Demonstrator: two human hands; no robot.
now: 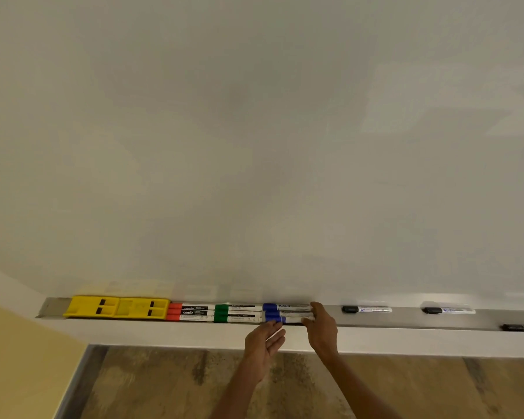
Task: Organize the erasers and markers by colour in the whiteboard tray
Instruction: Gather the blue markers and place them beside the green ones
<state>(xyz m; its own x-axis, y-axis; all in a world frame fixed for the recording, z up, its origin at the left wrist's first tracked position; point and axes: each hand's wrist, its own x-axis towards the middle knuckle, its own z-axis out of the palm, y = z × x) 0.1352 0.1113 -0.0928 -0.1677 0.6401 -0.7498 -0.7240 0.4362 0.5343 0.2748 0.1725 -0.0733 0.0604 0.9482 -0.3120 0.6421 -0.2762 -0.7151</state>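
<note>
Along the whiteboard tray (406, 320) lie two yellow erasers (117, 306), then red markers (191, 313), green markers (238, 313) and blue markers (286, 313), the right hand (322, 326) touching the blue ends, the left hand (265, 340) open beside, black markers (366, 309) well apart.

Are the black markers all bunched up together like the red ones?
No, the three black markers lie spread apart along the tray, while the red markers sit stacked side by side.

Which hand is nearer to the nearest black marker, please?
Right. The right hand is at the blue markers' ends, just left of that black marker; the left hand is lower, farther left.
</note>
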